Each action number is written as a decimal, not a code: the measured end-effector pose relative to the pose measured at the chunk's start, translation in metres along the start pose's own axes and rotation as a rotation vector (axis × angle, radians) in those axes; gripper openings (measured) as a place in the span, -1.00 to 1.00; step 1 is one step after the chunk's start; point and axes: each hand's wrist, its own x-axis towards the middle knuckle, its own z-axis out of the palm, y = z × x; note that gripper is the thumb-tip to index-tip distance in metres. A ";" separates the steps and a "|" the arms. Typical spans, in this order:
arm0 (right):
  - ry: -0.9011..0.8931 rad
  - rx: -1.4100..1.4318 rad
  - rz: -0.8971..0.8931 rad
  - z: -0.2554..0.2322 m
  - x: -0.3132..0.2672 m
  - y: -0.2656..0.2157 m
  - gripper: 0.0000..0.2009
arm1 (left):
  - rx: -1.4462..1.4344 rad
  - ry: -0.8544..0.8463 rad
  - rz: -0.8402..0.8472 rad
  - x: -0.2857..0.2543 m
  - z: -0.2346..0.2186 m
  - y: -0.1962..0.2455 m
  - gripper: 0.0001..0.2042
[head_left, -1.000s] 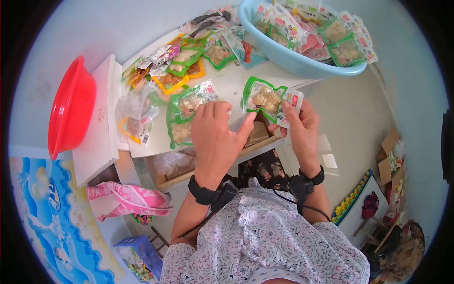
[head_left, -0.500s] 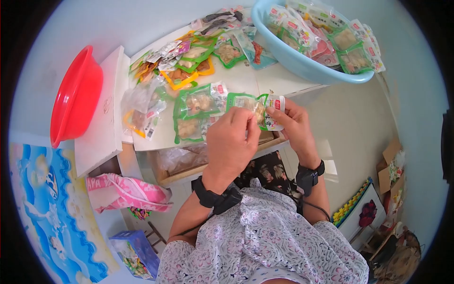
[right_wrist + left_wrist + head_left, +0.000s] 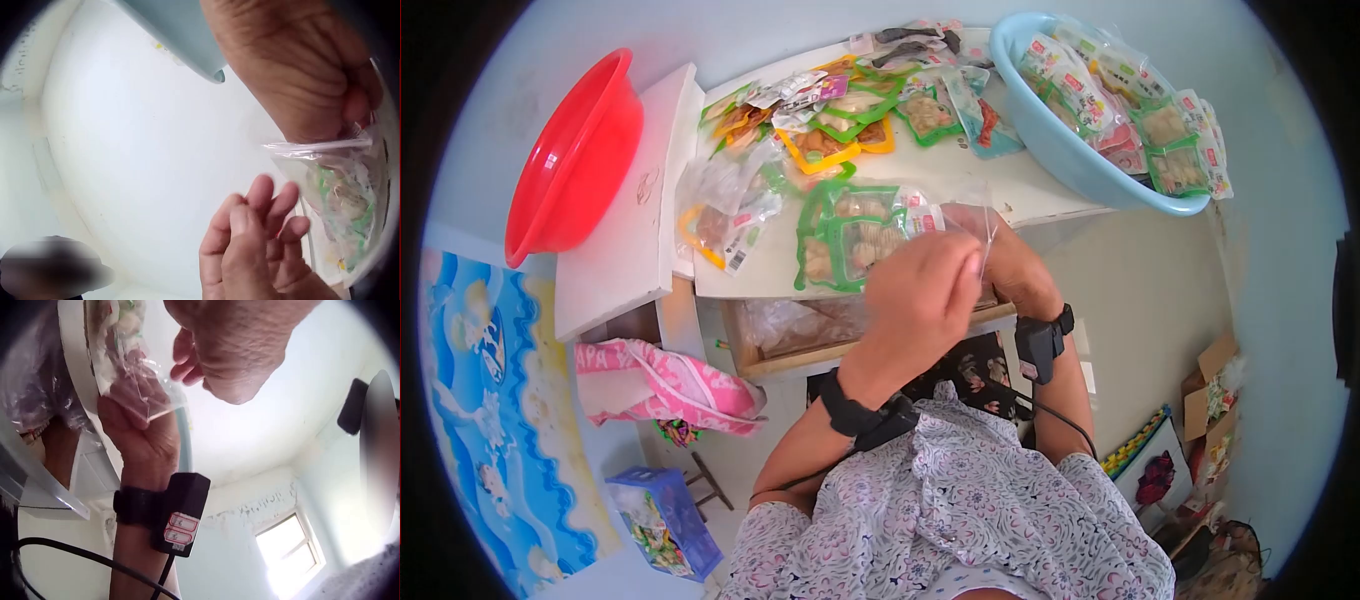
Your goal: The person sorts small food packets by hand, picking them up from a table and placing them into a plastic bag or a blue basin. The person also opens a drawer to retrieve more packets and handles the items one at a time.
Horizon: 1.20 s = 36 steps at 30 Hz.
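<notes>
My right hand [image 3: 1015, 265] holds the labelled end of a green-edged food packet [image 3: 876, 242] with pale pieces inside. Clear plastic of a zip bag [image 3: 294, 164] lies over the fingers and around the packet; its mouth faces my right wrist in the left wrist view. Nearer the body, my left hand [image 3: 920, 295] hovers in front of the bag with fingers loosely curled. In the right wrist view nothing shows between its thumb and fingers. More green-edged packets [image 3: 815, 255] lie on the white table [image 3: 750, 270] under the held one. The right fingertips are mostly hidden.
A light blue basin [image 3: 1090, 180] full of packets stands at the table's right. Mixed packets [image 3: 830, 125] are heaped at the back, with loose plastic bags [image 3: 725, 190] on the left. Below the front edge a drawer [image 3: 785, 330] is pulled out. A red basin [image 3: 575, 150] stands far left.
The right hand has carried its packet leftward over the other packets and in under clear plastic. The left hand has moved right, its earlier spread thumb now close to the fingers.
</notes>
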 end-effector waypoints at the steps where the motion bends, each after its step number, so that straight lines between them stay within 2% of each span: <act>1: 0.028 -0.040 0.033 0.005 0.000 -0.006 -0.82 | 0.011 0.081 0.049 -0.002 -0.006 -0.006 -0.84; 3: 0.091 -0.118 0.097 0.013 -0.001 -0.016 -0.77 | 0.100 0.155 -0.003 -0.009 -0.034 -0.020 -0.71; 5: 0.126 -0.350 0.053 0.007 -0.001 0.000 -0.72 | 0.163 0.186 -0.210 -0.025 -0.054 -0.040 -0.61; 8: 0.215 -0.633 -0.017 0.008 -0.002 0.006 -0.66 | 0.047 0.212 -0.437 -0.048 -0.063 -0.072 -0.47; 9: 0.258 -0.719 -0.040 0.010 -0.004 0.005 -0.64 | 0.030 0.166 -0.466 -0.052 -0.062 -0.075 -0.44; 11: 0.272 -0.689 -0.011 0.015 -0.004 0.000 -0.64 | -0.013 0.072 -0.518 -0.059 -0.058 -0.074 -0.37; 15: 0.244 -0.673 -0.041 0.022 0.005 -0.004 -0.62 | 0.021 0.049 -0.439 -0.057 -0.042 -0.057 -0.27; 18: 0.196 -0.477 -0.066 0.031 0.019 0.008 -0.60 | -0.015 0.083 -0.434 -0.053 -0.038 -0.050 -0.20; 21: 0.186 -0.491 -0.058 0.034 0.023 0.011 -0.60 | 0.007 0.093 -0.434 -0.050 -0.040 -0.057 -0.18; 24: 0.183 -0.522 0.024 0.036 0.018 0.002 -0.62 | 0.083 0.055 -0.434 -0.053 -0.038 -0.062 -0.21; 27: 0.327 -0.458 -0.133 0.036 0.006 0.012 -0.67 | 0.148 0.053 -0.411 -0.053 -0.034 -0.062 -0.26; 30: 0.641 -0.222 -0.039 0.026 -0.016 0.009 -0.66 | 0.165 0.063 -0.389 -0.055 -0.034 -0.063 -0.30; 33: 0.784 -0.411 -0.183 0.011 -0.028 0.007 -0.55 | 0.192 0.051 -0.371 -0.056 -0.034 -0.064 -0.30; 36: 0.725 -0.485 -0.121 0.015 -0.032 0.005 -0.40 | 0.206 0.047 -0.370 -0.056 -0.032 -0.063 -0.30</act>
